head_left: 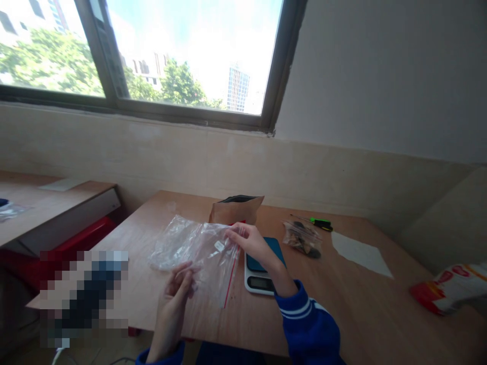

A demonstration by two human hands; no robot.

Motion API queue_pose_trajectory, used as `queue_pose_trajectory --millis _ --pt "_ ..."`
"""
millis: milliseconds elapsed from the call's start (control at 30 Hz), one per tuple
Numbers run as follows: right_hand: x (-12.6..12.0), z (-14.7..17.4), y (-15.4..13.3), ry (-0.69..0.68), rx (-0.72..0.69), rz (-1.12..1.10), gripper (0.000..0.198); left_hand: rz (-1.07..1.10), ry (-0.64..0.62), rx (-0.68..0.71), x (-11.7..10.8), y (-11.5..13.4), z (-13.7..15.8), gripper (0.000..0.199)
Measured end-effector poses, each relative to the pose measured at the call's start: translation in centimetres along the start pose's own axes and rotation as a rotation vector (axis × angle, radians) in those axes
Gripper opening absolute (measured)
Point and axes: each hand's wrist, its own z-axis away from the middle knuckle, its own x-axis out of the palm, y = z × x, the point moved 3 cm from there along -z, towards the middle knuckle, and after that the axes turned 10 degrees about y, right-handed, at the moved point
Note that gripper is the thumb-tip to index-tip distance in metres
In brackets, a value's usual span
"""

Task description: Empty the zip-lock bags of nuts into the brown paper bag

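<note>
Thumb and fingers of the left hand point(177, 286) and right hand point(251, 246) pinch a clear, red-striped plastic bag point(213, 263) over the tabletop point(365, 309), near-left and far-right. Beyond stands an open brown paper pouch point(238, 212); right, a clear zip bag point(302, 238) contains dark brown pieces.

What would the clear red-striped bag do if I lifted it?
The clear bag would probably flop, since its plastic looks thin and wrinkled. It's likely light, because no bulky contents show inside. Its shiny surface may feel slippery.
</note>
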Motion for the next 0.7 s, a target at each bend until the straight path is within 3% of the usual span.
queue_pose_trajectory --millis 100,267,367,467,567,700 --pt "-0.3 -0.3 0.1 0.135 -0.016 -0.032 0.038 -0.023 0.040 0.035 0.0 0.1 -0.4 0.052" --pt "-1.8 0.1 2.2 0.076 -0.037 0.026 0.039 0.034 0.119 0.122 -1.4 0.9 -1.0 0.048" --pt "-6.2 0.7 5.8 0.271 -0.045 0.277 0.033 0.069 0.208 0.180 -3.0 1.9 -1.8 0.047" --pt "-11.8 1.9 9.7 0.521 -0.012 0.807 0.023 0.038 0.276 0.243 -4.0 2.8 -3.6 0.047" --pt "-15.8 3.3 12.7 0.592 0.099 0.982 0.032 -0.134 0.276 0.283 -4.2 3.4 -6.2 0.053" --pt "-17.7 4.3 14.9 0.566 0.250 1.201 0.049 -0.622 0.333 0.378 -4.1 3.5 -8.8 0.060"
